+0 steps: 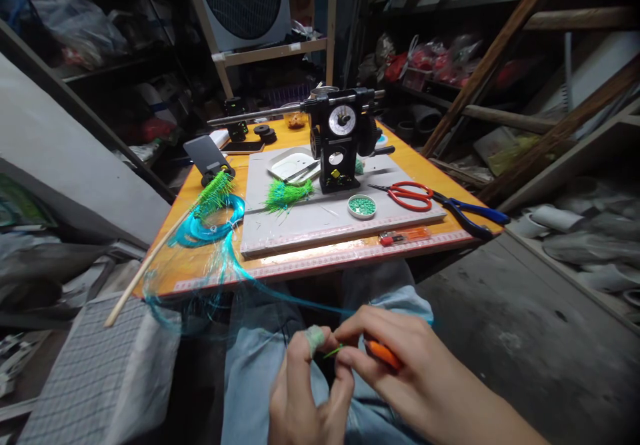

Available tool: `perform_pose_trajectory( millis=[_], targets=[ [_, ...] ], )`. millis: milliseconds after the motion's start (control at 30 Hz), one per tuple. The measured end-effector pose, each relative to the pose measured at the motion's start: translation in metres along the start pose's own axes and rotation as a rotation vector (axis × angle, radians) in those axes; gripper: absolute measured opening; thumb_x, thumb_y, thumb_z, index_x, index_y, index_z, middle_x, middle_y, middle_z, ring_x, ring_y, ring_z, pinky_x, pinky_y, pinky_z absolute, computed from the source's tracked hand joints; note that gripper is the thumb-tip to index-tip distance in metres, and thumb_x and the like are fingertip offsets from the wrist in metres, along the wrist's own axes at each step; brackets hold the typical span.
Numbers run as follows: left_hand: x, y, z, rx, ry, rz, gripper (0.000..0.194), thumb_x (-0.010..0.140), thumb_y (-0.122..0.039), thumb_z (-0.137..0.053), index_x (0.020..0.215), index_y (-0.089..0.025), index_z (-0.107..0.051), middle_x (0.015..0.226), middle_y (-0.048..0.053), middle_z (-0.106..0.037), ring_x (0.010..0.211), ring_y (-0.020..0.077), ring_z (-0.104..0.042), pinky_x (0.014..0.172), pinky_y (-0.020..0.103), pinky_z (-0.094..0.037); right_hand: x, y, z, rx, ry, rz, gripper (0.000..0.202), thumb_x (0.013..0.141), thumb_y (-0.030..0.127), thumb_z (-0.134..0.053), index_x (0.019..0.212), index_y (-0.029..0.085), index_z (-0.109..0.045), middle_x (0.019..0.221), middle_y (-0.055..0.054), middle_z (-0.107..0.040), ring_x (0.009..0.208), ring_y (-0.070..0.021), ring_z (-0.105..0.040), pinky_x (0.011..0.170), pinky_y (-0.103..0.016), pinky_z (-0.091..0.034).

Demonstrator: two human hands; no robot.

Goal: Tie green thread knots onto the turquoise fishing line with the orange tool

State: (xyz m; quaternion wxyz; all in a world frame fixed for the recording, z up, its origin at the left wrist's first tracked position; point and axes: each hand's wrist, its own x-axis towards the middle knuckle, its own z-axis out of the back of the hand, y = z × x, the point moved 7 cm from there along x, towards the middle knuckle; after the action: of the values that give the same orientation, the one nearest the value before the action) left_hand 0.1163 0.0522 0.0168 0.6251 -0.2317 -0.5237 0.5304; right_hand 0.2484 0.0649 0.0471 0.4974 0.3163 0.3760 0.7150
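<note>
Head camera view, going left to right: a wooden stick (pixel 145 273) with a fluffy green end pokes out past the table (pixel 423 170), beside a shiny blue coil (pixel 205 234). Thin blue strands (pixel 280 293) trail from near it toward the lap and go out of sight by the hands. Next comes the left hand (pixel 310 385), fingers curled, a pale green wrap (pixel 315 340) on one finger; I can't tell if it grips anything. A tiny green piece (pixel 334 351) sits right where the fingertips of both hands meet, over the lap, just in front of the table. To do this bit well, I would pinch softly, hold both hands close and still, and mind the orange tool's hidden end. The green piece looks bright, thin and pointy, and most of it is hidden by fingers. On its right, the right hand (pixel 395 352) has its thumb and finger close together near the piece, and tucks an orange-handled tool (pixel 384 354) under its fingers. Farther right, red-handled scissors (pixel 410 195) and blue-handled pliers (pixel 470 215) lie just beside each other.
</note>
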Motion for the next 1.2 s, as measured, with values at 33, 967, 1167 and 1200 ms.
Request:
perform_pose_trajectory(
  millis=[33, 967, 1167, 1200],
  targets=[
    [0.000, -0.003, 0.000, 0.050, -0.006, -0.033, 0.029, 0.079, -0.010, -0.059, 0.102, -0.027, -0.057, 0.086, -0.002, -0.071, 0.080, 0.0123, -0.068, 0.078, 0.020, -0.052, -0.001, 0.002, -0.002, -0.050, 0.000, 0.038, 0.014, 0.091, 0.013, -0.050, 0.096, 0.020, -0.061, 0.087, -0.004, -0.064, 0.078, -0.0168, -0.061, 0.069, -0.026, -0.046],
    [0.014, 0.015, -0.009, -0.491, 0.215, 0.380, 0.004, 0.074, -0.020, -0.076, 0.077, -0.024, -0.076, 0.074, -0.001, -0.070, 0.072, 0.0138, -0.067, 0.070, 0.018, -0.051, -0.025, 0.009, 0.013, -0.391, -0.189, 0.355, 0.024, 0.095, 0.011, -0.045, 0.111, 0.019, -0.060, 0.082, -0.004, -0.053, 0.068, -0.0133, -0.056, 0.058, -0.020, -0.047],
    [0.018, 0.010, 0.001, -0.328, 0.094, 0.158, 0.015, 0.076, -0.006, -0.068, 0.076, -0.021, -0.069, 0.074, -0.002, -0.065, 0.070, 0.0132, -0.061, 0.068, 0.020, -0.047, -0.018, -0.002, 0.027, -0.360, -0.269, 0.239, 0.018, 0.092, 0.011, -0.048, 0.106, 0.020, -0.056, 0.092, -0.006, -0.051, 0.073, -0.0142, -0.058, 0.065, -0.023, -0.049],
    [0.017, 0.010, 0.002, -0.345, 0.069, 0.146, 0.017, 0.075, -0.004, -0.067, 0.076, -0.022, -0.069, 0.074, -0.002, -0.064, 0.070, 0.0131, -0.060, 0.067, 0.020, -0.047, -0.018, -0.003, 0.028, -0.338, -0.291, 0.223, 0.019, 0.091, 0.009, -0.049, 0.105, 0.020, -0.055, 0.094, -0.007, -0.052, 0.076, -0.0150, -0.059, 0.068, -0.024, -0.049]
  ],
)
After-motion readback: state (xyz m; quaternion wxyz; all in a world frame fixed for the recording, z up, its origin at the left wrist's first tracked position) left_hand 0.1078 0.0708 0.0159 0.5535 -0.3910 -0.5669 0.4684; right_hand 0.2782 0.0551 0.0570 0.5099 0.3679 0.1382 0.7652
